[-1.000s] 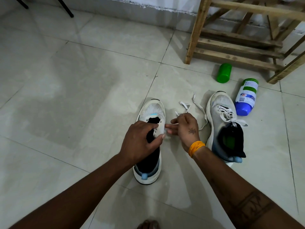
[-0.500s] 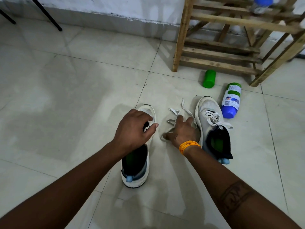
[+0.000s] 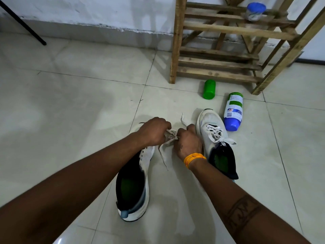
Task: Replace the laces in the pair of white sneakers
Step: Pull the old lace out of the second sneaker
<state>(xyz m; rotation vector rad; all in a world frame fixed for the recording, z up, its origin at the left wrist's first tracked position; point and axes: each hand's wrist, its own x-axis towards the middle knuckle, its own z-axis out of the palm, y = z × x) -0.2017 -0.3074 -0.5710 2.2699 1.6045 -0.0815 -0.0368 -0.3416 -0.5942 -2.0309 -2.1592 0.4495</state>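
Change: half second back, left hand (image 3: pixel 154 131) rested on unlaced sneaker (image 3: pixel 135 180), right hand (image 3: pixel 188 143) low on floor at loose lace (image 3: pixel 164 152). Now both hands raised together, fingers of each pinching lace, just right of unlaced sneaker.

Meaning, as judgement: lace gathered, threading about to start; eyelets still bare.

Count: two sneakers, other one (image 3: pixel 214 138) laced, further right; one loose lace; two bottles beyond it, green (image 3: pixel 209 89) and blue-capped (image 3: pixel 233 111); one jar (image 3: pixel 255 11) on wooden rack (image 3: pixel 177 41).

Both forearms extended; left hand (image 3: pixel 154 131), right hand (image 3: pixel 189 143) fingers curled, nearly touching.
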